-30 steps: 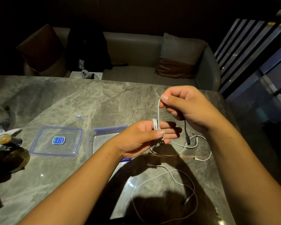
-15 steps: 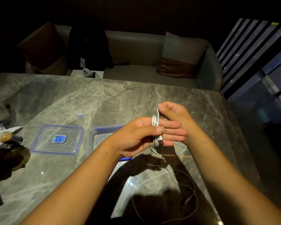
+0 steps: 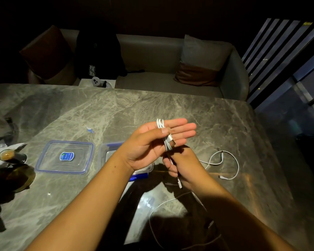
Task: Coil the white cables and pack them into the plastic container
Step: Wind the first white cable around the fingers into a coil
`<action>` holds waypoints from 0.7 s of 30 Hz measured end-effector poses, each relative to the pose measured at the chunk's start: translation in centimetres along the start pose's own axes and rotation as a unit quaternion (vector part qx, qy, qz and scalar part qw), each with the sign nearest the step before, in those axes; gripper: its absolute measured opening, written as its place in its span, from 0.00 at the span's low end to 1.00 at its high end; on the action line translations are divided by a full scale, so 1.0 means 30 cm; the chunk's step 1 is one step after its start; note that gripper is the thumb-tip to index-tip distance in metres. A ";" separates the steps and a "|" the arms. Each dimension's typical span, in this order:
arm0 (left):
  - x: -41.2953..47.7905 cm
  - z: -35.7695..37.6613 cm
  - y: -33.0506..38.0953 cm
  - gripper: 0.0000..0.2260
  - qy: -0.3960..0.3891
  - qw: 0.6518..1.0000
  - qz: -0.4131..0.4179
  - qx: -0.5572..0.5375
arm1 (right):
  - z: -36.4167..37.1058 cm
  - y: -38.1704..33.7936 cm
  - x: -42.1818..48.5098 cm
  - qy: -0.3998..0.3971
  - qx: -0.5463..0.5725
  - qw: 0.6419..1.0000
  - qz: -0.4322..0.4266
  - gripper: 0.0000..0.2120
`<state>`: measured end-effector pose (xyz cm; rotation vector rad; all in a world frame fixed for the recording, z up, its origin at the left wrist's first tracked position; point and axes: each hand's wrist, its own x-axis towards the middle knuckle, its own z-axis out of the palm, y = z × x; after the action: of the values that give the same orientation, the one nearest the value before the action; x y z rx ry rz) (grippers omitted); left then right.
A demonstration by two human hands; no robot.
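Observation:
A white cable (image 3: 163, 134) is wound in several turns around the flat fingers of my left hand (image 3: 152, 144), and the thumb pins the turns and a plug against the palm. Just below it, my right hand (image 3: 181, 165) pinches the free end of the same cable, whose plug hangs under the fist. The clear plastic container (image 3: 105, 151) stands on the table behind my left wrist, mostly hidden. Another white cable (image 3: 223, 163) lies looped on the table to the right. A third cable (image 3: 161, 203) curls on the table between my forearms.
The container's clear lid (image 3: 65, 157) with a blue sticker lies flat to the left of it. A small glass (image 3: 6, 154) and dark dishes stand at the left table edge. A grey sofa (image 3: 163, 80) with cushions runs behind the marble table (image 3: 116, 109).
My right hand dropped from above my left hand to below it, carrying the cable end around. My left hand's fingers straightened out flat, and the loose tail on the table grew shorter.

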<state>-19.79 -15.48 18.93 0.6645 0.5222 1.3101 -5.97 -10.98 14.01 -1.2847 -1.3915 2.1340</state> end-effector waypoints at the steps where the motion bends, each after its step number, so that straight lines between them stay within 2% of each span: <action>1: -0.001 -0.010 0.002 0.20 0.010 1.000 0.002 0.000 | 0.007 -0.003 -0.030 -0.018 -0.015 0.999 -0.024 0.12; 4: -0.005 -0.037 0.000 0.21 0.043 0.999 0.007 -0.006 | 0.020 -0.013 -0.103 -0.039 -0.046 0.996 -0.061 0.14; 8: -0.012 -0.059 -0.016 0.21 0.057 0.998 0.001 -0.021 | 0.016 -0.041 -0.173 -0.072 -0.102 0.990 -0.057 0.07; 10: -0.015 -0.064 -0.022 0.21 0.062 0.998 -0.002 -0.011 | 0.012 -0.051 -0.194 -0.080 -0.129 0.987 -0.052 0.07; 14: -0.023 -0.076 -0.023 0.21 0.079 0.997 -0.011 0.011 | -0.009 -0.083 -0.235 -0.060 -0.217 0.972 -0.073 0.09; 19: -0.039 -0.072 -0.026 0.21 0.080 0.996 -0.043 0.022 | -0.063 -0.156 -0.271 0.012 -0.331 0.928 -0.169 0.09; 21: -0.039 -0.060 -0.033 0.21 0.070 0.995 -0.064 0.019 | -0.082 -0.189 -0.273 0.023 -0.341 0.919 -0.197 0.09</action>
<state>-20.56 -16.49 16.92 0.5643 0.6944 1.2342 -0.64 -12.02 22.72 -1.1008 -2.2590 1.3791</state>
